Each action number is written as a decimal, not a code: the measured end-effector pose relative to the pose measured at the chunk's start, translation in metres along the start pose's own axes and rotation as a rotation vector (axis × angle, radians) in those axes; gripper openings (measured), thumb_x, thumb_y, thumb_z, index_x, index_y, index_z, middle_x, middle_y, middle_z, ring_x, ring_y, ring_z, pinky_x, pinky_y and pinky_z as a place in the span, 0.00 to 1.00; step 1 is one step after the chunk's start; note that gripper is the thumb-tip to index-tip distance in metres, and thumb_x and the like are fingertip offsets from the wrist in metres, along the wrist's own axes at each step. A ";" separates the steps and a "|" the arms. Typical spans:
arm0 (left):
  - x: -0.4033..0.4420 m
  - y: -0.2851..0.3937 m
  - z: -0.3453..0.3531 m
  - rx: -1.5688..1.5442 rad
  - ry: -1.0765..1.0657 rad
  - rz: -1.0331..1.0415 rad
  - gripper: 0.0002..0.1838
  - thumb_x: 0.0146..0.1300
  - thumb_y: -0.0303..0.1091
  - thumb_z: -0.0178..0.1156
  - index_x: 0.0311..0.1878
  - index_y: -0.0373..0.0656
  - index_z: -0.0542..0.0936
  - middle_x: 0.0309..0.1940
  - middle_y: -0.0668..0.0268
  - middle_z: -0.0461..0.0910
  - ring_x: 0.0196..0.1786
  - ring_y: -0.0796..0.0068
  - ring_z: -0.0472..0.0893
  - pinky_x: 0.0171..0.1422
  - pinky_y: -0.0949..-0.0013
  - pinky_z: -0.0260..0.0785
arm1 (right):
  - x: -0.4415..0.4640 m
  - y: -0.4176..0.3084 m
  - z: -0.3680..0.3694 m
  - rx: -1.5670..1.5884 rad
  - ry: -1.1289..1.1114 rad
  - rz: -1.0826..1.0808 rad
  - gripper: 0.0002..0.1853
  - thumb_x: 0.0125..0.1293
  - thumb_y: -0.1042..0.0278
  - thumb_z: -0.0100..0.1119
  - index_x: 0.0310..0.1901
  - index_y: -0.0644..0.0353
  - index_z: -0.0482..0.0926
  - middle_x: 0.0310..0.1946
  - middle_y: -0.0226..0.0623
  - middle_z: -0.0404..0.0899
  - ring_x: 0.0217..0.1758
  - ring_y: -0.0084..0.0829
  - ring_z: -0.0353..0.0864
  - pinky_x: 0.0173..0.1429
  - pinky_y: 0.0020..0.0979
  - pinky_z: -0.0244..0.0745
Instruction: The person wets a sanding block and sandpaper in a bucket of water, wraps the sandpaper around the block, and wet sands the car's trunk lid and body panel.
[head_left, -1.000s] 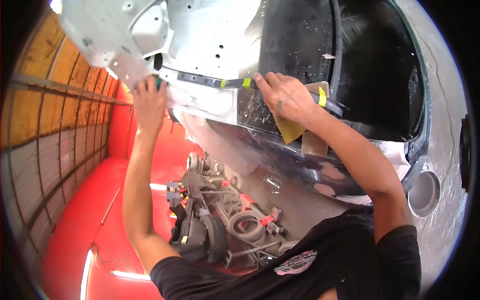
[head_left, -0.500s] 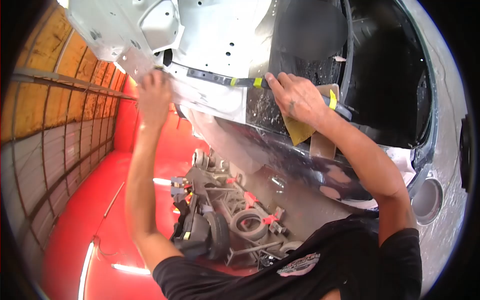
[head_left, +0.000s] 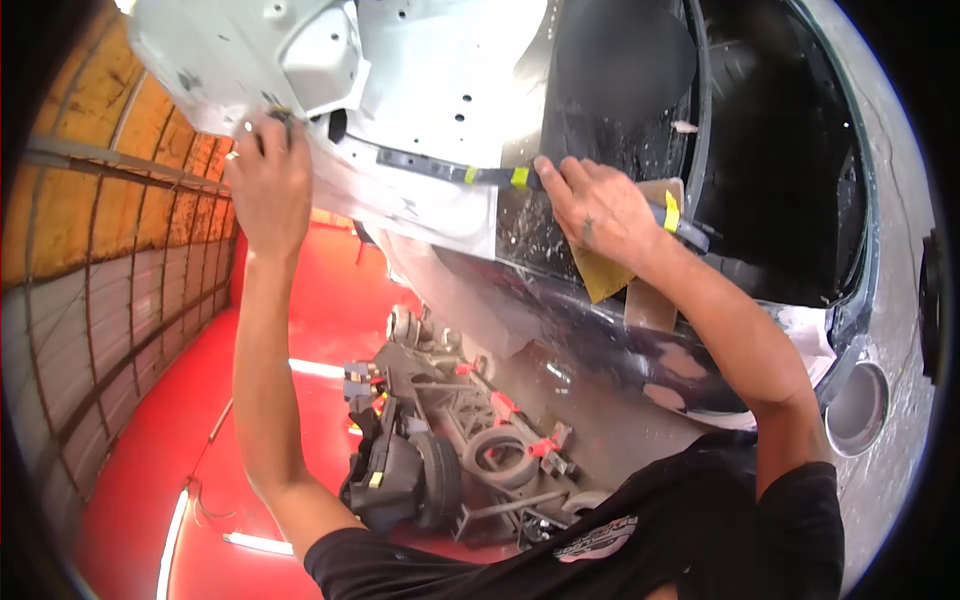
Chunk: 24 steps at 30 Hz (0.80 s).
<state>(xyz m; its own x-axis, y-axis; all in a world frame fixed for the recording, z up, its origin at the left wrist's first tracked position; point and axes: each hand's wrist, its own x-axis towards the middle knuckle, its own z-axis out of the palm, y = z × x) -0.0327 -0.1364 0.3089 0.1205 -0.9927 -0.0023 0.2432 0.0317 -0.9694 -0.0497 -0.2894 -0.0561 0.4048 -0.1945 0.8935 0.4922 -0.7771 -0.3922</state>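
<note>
While the right hand (head_left: 600, 208) has kept its place against the dark strip (head_left: 425, 164), the left hand (head_left: 270, 185) has slid farther left and away along the pale body panel (head_left: 430, 80), from just below the dark hole (head_left: 337, 125) to a spot left of it near the panel's outer edge. The left fingers are bent and close together over a small dark piece with a yellowish edge (head_left: 283, 116), which has travelled with them and so seems to be held against the metal; most of it is hidden, so what it is cannot be told. The right hand is partly curled, thumb and fingertips set on the strip just right of a yellow-green tape band (head_left: 520, 177); whether it grips the strip or merely presses on it cannot be told. A yellowish sheet (head_left: 605, 278) sticks out beneath that palm, with a brown piece (head_left: 652, 305) just to its right, and both have stayed beside the hand. The strip runs from near the hole on the left, past the right hand, towards the dark opening on the right, its position on the car unchanged. For the work, the change seems to put the left hand's contact on a different patch of panel, while the right hand's contact on the strip remains.
</note>
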 end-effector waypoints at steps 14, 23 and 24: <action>-0.040 0.038 0.023 0.016 -0.116 0.008 0.12 0.67 0.32 0.62 0.50 0.41 0.86 0.52 0.56 0.77 0.52 0.55 0.77 0.53 0.54 0.71 | 0.000 -0.001 -0.003 0.020 -0.005 0.006 0.28 0.62 0.74 0.68 0.65 0.69 0.77 0.37 0.40 0.77 0.38 0.39 0.84 0.41 0.38 0.84; -0.034 0.021 0.022 -0.071 -0.153 0.006 0.16 0.63 0.31 0.62 0.54 0.41 0.84 0.53 0.55 0.76 0.53 0.54 0.77 0.52 0.53 0.73 | 0.000 0.001 -0.002 0.024 0.007 0.011 0.28 0.62 0.74 0.68 0.64 0.69 0.76 0.36 0.39 0.75 0.38 0.41 0.83 0.42 0.39 0.84; -0.040 0.025 0.021 -0.026 -0.129 -0.025 0.16 0.63 0.31 0.62 0.54 0.41 0.84 0.52 0.56 0.76 0.53 0.53 0.77 0.52 0.53 0.73 | 0.000 0.000 -0.003 0.019 -0.002 0.007 0.28 0.63 0.74 0.68 0.64 0.69 0.76 0.35 0.39 0.75 0.38 0.41 0.83 0.42 0.39 0.84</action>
<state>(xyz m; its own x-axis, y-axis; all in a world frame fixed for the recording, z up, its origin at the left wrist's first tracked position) -0.0115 -0.0932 0.2900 0.2383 -0.9698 0.0521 0.2229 0.0024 -0.9748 -0.0518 -0.2908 -0.0555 0.4100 -0.1989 0.8901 0.5041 -0.7639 -0.4029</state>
